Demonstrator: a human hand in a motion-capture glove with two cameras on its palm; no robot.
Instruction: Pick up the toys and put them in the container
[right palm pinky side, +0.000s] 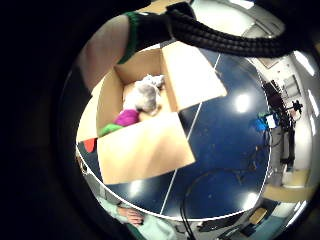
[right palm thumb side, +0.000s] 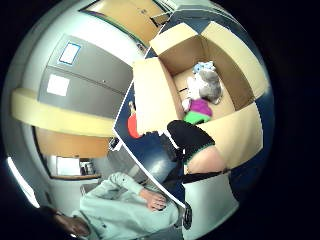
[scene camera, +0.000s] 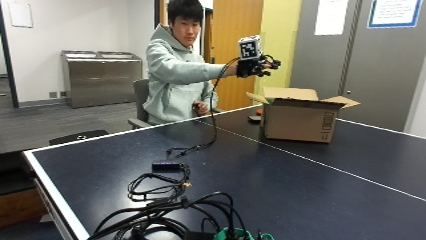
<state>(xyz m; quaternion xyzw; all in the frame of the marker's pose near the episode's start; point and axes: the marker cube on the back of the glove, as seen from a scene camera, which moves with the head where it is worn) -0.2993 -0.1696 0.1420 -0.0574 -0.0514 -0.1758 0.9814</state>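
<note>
From where I'm watching, the person sits at the far side of a dark blue table (scene camera: 279, 175) with white lines, gloved right hand (scene camera: 256, 65) raised in the air above and a bit to the near side of the cardboard box (scene camera: 301, 120). I honestly can't tell whether the fingers are curled or straight, and I don't see anything in the hand.

The box has all its flaps open. Looking down from the palm cameras, there's a grey and white plush toy (right palm pinky side: 145, 92) lying inside on the bottom, with a magenta toy (right palm pinky side: 127, 117) just beside it and a green one (right palm pinky side: 110, 129) touching that, tucked against the box wall. In the thumb-side view the same bunch shows up, plus something light blue (right palm thumb side: 202, 66) next to the plush.

Outside the box, a red-orange toy (right palm thumb side: 132, 125) sits on the table just beside one flap. The person's bare hand (right palm thumb side: 153, 200) rests near their lap.
</note>
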